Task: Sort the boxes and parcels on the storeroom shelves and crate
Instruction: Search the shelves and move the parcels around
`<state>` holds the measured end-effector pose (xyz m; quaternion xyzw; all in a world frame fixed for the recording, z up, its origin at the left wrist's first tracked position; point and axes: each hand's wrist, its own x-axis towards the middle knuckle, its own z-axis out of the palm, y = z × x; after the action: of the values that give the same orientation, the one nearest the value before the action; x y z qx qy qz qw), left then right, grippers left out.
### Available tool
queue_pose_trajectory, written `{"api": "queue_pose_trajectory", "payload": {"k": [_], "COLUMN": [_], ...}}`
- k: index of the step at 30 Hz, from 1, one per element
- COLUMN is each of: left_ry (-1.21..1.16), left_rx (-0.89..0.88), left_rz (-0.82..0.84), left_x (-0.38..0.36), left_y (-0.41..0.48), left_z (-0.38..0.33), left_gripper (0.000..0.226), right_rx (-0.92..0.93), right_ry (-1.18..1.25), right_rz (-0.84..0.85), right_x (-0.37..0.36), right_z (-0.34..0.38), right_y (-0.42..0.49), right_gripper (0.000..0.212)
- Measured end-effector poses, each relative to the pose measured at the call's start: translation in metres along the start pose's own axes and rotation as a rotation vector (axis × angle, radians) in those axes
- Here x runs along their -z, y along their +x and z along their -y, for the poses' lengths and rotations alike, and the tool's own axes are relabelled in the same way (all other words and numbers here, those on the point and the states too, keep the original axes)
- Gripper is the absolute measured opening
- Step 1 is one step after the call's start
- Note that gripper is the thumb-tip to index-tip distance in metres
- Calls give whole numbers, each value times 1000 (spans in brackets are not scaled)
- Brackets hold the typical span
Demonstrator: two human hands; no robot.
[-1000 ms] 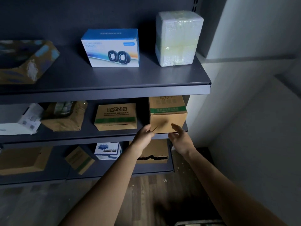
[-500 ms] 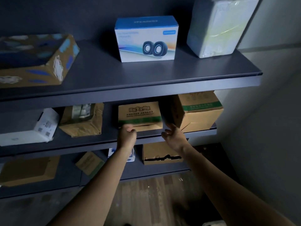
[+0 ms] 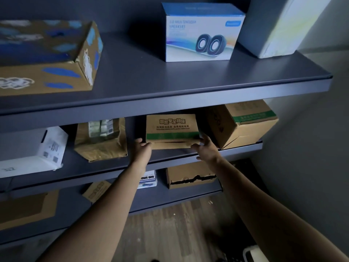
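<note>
A small brown cardboard box with a green stripe [image 3: 171, 129] sits on the middle shelf [image 3: 188, 156]. My left hand [image 3: 142, 150] grips its lower left corner and my right hand [image 3: 206, 149] grips its lower right corner. Just to its right stands a larger brown box with a green band [image 3: 243, 123], turned at an angle. Left of the striped box lies a crumpled brown paper parcel [image 3: 101, 140], and further left a white box [image 3: 32, 152].
The top shelf [image 3: 170, 95] holds a blue-patterned cardboard box [image 3: 47, 57], a blue speaker box [image 3: 202, 33] and a white wrapped parcel [image 3: 279, 25]. On the lower shelf are a torn brown box [image 3: 190, 176], a small white-and-blue box [image 3: 149, 179] and other brown boxes. A wall stands at the right.
Both hands left the larger right-hand box, moved left and closed on the corners of the green-striped box. The camera came closer and turned left.
</note>
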<state>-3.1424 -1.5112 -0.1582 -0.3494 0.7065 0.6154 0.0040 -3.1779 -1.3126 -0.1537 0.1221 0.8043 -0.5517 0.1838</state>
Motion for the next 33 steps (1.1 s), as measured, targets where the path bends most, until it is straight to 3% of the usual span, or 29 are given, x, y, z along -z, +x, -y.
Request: {"api": "queue_pose_trajectory", "payload": {"k": [3,4,8,11,16,20,23,29,31,33], "left_ry": [-20,-22,-66,-98,-145,-108,47,477,548,550], "left_rx": [-3,-12,-61,-31,-23,-112,-215,-409,-458,-459], "left_rz": [36,48,107,137,112,79,7,-92,-83,-56], "left_x": [7,9,19,29,46,46,40,14,7,1], "left_y": [-12,-16,-44,-70,-106,-138,-161,-213,-230,-242], "left_z": [1,2,5,4,2,-5,-11,-28,-33,-36], "left_gripper": [9,6,18,23,9,26,42,39,44,48], "right_rx": [-7,-2,-60,-98,-90,-61,-12,66,115,182], "right_ry": [64,54,148,241,318,404,433,555,527,476], "right_rz": [-16,-17,-105,-135,-67,46,120,150,151,140], "right_x": [1,1,1,8,27,47,60,79,83,84], "right_z": [0,0,-3,-4,1,8,9,16,20,24], "right_y": [-16,-24,-56,-77,-115,-141,-158,-185,-193,-200], "right_gripper": [15,12,38,32,29,39,42,68,77,72]}}
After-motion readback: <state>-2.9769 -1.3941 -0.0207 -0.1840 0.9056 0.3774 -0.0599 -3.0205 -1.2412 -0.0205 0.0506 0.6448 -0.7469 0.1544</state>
